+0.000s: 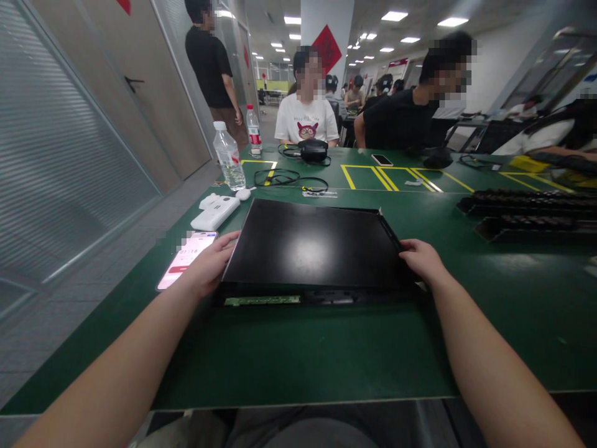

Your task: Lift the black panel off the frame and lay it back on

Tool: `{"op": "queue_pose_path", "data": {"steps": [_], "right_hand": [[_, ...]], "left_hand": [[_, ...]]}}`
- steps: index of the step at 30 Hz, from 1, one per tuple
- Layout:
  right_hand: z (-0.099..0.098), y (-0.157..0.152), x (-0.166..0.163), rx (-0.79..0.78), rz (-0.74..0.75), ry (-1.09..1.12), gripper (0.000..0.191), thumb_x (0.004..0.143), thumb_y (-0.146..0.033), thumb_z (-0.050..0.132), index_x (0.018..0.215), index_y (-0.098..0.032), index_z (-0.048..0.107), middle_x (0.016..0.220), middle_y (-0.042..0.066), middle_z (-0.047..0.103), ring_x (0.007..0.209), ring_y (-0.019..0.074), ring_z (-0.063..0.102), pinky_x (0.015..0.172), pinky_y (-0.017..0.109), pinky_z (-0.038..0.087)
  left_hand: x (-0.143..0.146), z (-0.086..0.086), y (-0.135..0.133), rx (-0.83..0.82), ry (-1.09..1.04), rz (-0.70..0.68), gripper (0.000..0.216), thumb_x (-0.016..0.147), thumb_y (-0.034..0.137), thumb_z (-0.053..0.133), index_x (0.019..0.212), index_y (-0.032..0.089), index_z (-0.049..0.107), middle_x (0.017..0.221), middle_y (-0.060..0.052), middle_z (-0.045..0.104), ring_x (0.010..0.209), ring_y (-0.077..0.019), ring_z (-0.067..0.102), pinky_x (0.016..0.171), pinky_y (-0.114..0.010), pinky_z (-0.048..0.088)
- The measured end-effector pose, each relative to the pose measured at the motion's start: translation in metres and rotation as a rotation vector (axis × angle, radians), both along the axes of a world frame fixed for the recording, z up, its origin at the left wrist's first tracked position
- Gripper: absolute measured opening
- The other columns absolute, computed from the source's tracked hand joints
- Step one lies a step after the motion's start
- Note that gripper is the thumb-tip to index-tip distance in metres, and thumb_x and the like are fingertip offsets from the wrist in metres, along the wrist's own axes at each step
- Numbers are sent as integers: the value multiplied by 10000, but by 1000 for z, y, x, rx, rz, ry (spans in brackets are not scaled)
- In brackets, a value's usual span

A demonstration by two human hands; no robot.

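Observation:
A glossy black display panel [310, 242] lies in front of me, tilted slightly against a black frame [389, 229] that shows along its right side and front. A narrow green circuit board strip [262, 300] is exposed at the front edge. My left hand [217, 261] is closed on the panel's left edge, its fingertips partly hidden by it. At the right side, my right hand [422, 260] grips the frame's edge between thumb and fingers. Some of its fingers are out of sight under the edge.
Left of the panel are a lit phone [186, 258], a white power bank [216, 213] and a water bottle [228, 155]. Black cables [284, 178] lie beyond it. Dark slotted trays [536, 214] stand at right on the green table [326, 361]. Another person [305, 118] sits opposite.

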State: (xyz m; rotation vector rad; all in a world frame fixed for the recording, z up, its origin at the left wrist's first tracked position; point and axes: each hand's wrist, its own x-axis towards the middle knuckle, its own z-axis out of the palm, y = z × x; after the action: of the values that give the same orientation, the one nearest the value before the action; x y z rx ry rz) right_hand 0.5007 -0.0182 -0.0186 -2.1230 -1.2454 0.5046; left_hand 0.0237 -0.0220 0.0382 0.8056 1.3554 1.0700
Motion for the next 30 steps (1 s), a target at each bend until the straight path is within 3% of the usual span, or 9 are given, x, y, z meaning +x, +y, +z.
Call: {"op": "queue_pose_path", "data": {"steps": [4, 7, 10, 13, 19, 25, 30], "right_hand": [[-2, 1, 1, -11, -7, -32, 307, 789, -100, 681, 1061, -174, 803, 1068, 128, 815, 992, 293, 767, 957, 412, 579], [-2, 1, 1, -7, 1, -50, 294, 795, -110, 692, 1058, -175, 806, 1072, 127, 816, 993, 289, 770, 949, 399, 579], [0, 0, -1, -11, 3, -67, 284, 799, -113, 699, 1054, -176, 808, 1068, 126, 817, 992, 289, 768, 943, 395, 580], [3, -1, -3, -15, 4, -90, 274, 807, -109, 699, 1047, -179, 810, 1077, 127, 817, 992, 285, 768, 941, 389, 579], [5, -1, -4, -25, 15, -127, 278, 823, -111, 683, 1058, -174, 816, 1108, 138, 817, 1031, 293, 766, 959, 393, 578], [-1, 0, 0, -11, 32, -134, 288, 816, -128, 682, 1068, -174, 814, 1095, 129, 820, 1010, 276, 766, 949, 375, 579], [-4, 2, 3, 1, 28, -109, 279, 794, -135, 700, 1044, -190, 812, 1011, 108, 821, 934, 256, 762, 910, 362, 583]], "left_hand": [[-4, -3, 2, 22, -33, -20, 674, 740, 71, 851, 1387, 206, 717, 908, -55, 856, 666, -226, 804, 520, -246, 610], [-5, -3, 4, 50, -68, -17, 532, 788, 84, 795, 1307, 197, 764, 935, -63, 859, 723, -223, 816, 562, -238, 626], [-4, -1, 5, 68, -122, 22, 344, 884, 156, 710, 1218, 172, 793, 968, -82, 860, 781, -224, 826, 582, -236, 636], [-2, 0, 4, 65, -128, -2, 292, 900, 246, 724, 1169, 165, 803, 1023, -98, 863, 858, -250, 836, 612, -259, 657], [-1, -2, -3, 131, -41, -73, 510, 717, 180, 884, 1218, 224, 798, 1179, -73, 857, 1027, -280, 830, 673, -245, 661], [-3, -4, -6, 248, 2, -118, 702, 682, 266, 941, 1356, 217, 752, 1279, -76, 833, 1144, -311, 800, 823, -280, 678], [-2, 0, -8, 287, 2, -148, 752, 640, 297, 968, 1362, 226, 771, 1289, -82, 830, 1185, -356, 782, 873, -329, 688]]}}
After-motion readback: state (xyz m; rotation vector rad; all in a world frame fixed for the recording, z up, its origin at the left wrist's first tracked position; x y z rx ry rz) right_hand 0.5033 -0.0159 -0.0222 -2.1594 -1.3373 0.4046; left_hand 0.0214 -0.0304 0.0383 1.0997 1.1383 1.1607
